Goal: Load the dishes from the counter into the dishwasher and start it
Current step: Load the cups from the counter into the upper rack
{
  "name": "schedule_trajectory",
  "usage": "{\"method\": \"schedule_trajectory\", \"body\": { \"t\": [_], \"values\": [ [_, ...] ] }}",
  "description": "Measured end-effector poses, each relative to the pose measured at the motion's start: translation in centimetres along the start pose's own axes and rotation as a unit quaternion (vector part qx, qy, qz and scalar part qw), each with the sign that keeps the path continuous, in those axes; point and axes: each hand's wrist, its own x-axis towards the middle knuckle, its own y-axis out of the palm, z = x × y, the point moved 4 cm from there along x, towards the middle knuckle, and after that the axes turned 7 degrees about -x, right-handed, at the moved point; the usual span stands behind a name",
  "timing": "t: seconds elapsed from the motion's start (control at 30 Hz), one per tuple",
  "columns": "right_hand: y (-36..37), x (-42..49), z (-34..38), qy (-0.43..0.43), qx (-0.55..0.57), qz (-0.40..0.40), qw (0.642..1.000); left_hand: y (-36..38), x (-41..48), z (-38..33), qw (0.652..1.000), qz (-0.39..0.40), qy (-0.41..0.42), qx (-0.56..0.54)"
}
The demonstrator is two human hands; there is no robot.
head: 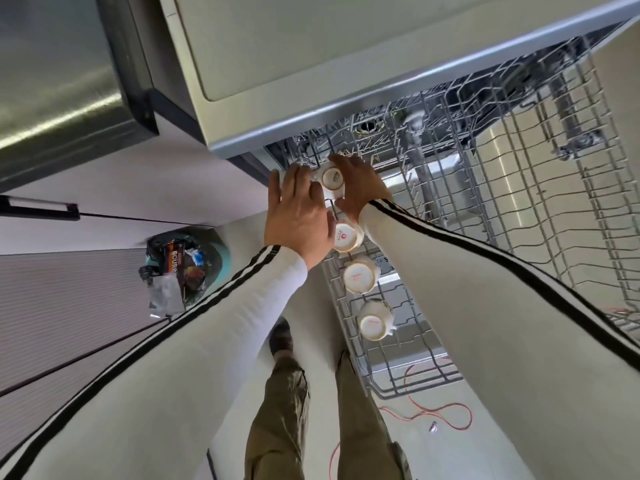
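Note:
The dishwasher's upper rack [519, 209] is pulled out below the counter edge. Several white cups stand upside down in a row along its left side. My right hand [360, 188] grips the farthest cup [333, 180] from the right. My left hand [298, 216] is open with fingers spread, its fingertips against the left side of that cup, and it partly covers the second cup [348, 237]. Two more cups [360, 278] [374, 323] sit nearer to me in the same row.
The rest of the wire rack to the right holds nothing visible. A round bin [180, 268] full of wrappers stands on the floor at left. A red cable [433, 410] lies on the floor under the rack. My legs and a shoe show below.

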Motion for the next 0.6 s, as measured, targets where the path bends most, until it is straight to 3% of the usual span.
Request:
{"method": "schedule_trajectory", "body": {
  "t": [0.33, 0.6],
  "values": [
    [-0.5, -1.1, 1.0, 0.004, -0.02, 0.013, 1.0, -0.8, -0.9, 0.6, 0.999, -0.001, 0.01, -0.043],
    [-3.0, -10.4, 4.5, 0.024, -0.061, -0.042, 0.997, -4.3, -4.8, 1.9, 0.995, 0.041, 0.054, -0.067]
  ]
}}
